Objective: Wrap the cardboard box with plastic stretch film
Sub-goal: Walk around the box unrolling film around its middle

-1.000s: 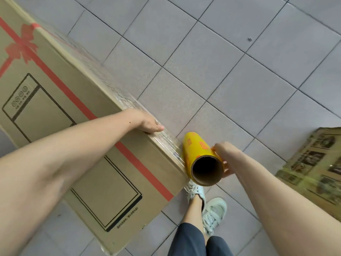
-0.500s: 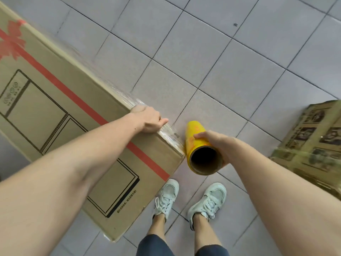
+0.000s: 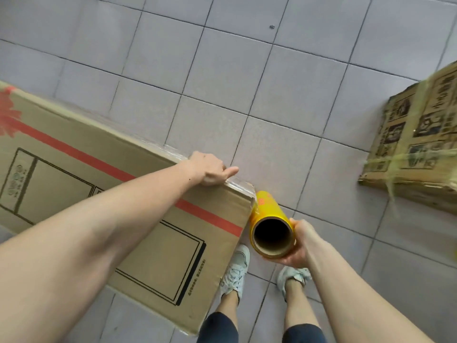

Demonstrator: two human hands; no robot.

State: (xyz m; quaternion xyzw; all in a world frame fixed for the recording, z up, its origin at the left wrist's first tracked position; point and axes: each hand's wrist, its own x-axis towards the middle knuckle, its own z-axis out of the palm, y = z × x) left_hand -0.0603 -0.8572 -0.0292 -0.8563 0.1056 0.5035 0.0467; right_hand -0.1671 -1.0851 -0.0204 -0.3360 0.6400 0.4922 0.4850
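Head view showed your right hand cupping the near end of the yellow film roll from the right and below, fingers curled around its rim, the hollow core facing the camera. Half a second before, that hand had lain over the top of the roll; it had since dropped to the underside. I read that as a regrip, freeing the roll to turn and pay out as you carried it past the corner.

Your left hand rested flat on the top edge of the cardboard box, close to the near corner, fingers extended and pressing rather than clenched, pinning the clear film that lay crinkled along that edge. The hand had crept nearer the corner than before. The roll sat just beside the box's end face, touching or almost touching it, with film bridging the two.

The box stood on the tiled floor with its printed side towards you, your shoes just below its end. Film showed only along the top edge; how much covered the other faces I could not tell. A second carton lay well apart to the right.

You had stepped round, so the end face came next: keep tension as you turn the corner, or the pinned film may slip
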